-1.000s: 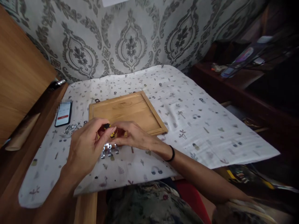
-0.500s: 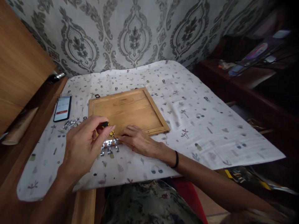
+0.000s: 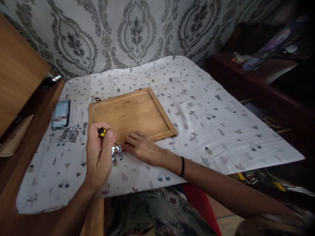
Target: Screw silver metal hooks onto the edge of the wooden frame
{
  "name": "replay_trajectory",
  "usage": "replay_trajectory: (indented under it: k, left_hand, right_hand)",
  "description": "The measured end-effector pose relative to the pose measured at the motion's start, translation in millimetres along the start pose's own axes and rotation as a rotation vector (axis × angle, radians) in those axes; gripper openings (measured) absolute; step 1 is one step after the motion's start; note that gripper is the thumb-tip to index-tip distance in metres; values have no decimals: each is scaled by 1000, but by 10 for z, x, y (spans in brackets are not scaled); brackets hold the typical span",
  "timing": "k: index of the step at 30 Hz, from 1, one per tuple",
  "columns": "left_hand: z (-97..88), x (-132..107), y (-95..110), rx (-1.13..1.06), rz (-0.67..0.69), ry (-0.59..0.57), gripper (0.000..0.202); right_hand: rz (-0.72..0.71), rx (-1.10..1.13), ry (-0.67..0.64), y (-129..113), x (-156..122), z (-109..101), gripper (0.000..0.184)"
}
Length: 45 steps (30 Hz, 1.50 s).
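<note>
My left hand [image 3: 99, 154] is closed round a small screwdriver with a black and yellow handle [image 3: 102, 132], held upright near the front edge of a square wooden board [image 3: 130, 113]. Just below its tip a silver metal hook bracket [image 3: 116, 151] lies on the cloth at the board's front edge. My right hand [image 3: 142, 147] lies flat beside the bracket, fingers stretched toward it and touching the board's edge; a black band is on that wrist.
A white patterned cloth [image 3: 209, 131] covers the table. A phone [image 3: 60, 113] and a small heap of metal parts [image 3: 70, 133] lie at the left. A wooden panel [image 3: 17, 75] stands at far left; dark cluttered shelves [image 3: 265, 65] are at right.
My left hand turned and tightened on the screwdriver, bringing it upright over the bracket. My right hand let go of the tool and settled flat beside the bracket. The view shifted slightly.
</note>
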<state>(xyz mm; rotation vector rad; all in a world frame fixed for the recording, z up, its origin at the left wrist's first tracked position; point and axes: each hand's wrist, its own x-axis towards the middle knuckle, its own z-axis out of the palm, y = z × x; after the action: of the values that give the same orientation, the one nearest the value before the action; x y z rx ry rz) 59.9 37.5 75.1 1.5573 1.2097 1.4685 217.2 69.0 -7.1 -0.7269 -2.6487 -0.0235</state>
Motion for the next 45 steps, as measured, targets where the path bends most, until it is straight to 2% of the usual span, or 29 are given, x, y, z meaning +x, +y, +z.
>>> replay_trajectory:
  k: [4,6,10,12,13,15,18,22,24,26,28,30,32,34,36,40,43,45]
  left_hand:
    - [137,69,20,-203,-20,148,36]
    - [168,136,52,-274,-50,138,49]
    - [97,299,48,-412,-186,-114,57]
    - [24,360,23,-459,-244,-226,52]
    - [-8,378,11,-463,-265,-243,47]
    - [-48,381,0,-413,-260,-174,39]
    - [-39,327,9,-291,-156,-15,32]
    - [44,259,43,-331,-125,131,25]
    - [89,260,61,-365,-141,223,30]
    - [122,285,75,-390,-170,268,40]
    - [133,327,76,-406,-205,226,50]
    - [123,375,61,-410,-210,114,56]
    - [101,418,36,-416,-210,-25,56]
    - [82,436,20,-419,-221,-108,50]
    - [77,417,27,-389,-226,-89,41]
    - [104,304,94,-290,-150,46,30]
    - [150,245,129,-297,-131,101,32]
    - [189,249,126,-320,-130,135,41]
  right_hand:
    - [0,11,-15,6,-4,-20,19]
    - [-1,17,-20,7,-2,-27,19]
    - [10,33,-6,7,-1,-23,22]
    - [11,39,5,9,-3,-14,23]
    - [9,40,10,11,-5,-9,23]
    - [4,36,15,16,-8,2,23]
    - [-4,30,17,20,-11,8,23]
    - [-7,28,14,15,-15,-11,23]
    - [-4,25,8,11,-16,-23,23]
    - [0,26,3,9,-16,-30,23]
    - [1,30,3,8,-16,-27,22]
    - [3,35,10,8,-15,-17,22]
    - [5,36,24,10,-15,-3,22]
    - [0,35,40,12,-17,7,22]
    - [-9,39,47,16,-19,12,23]
    - [-11,44,26,23,-17,11,20]
    - [-5,31,20,17,-15,8,20]
    - [-2,26,20,10,-15,4,20]
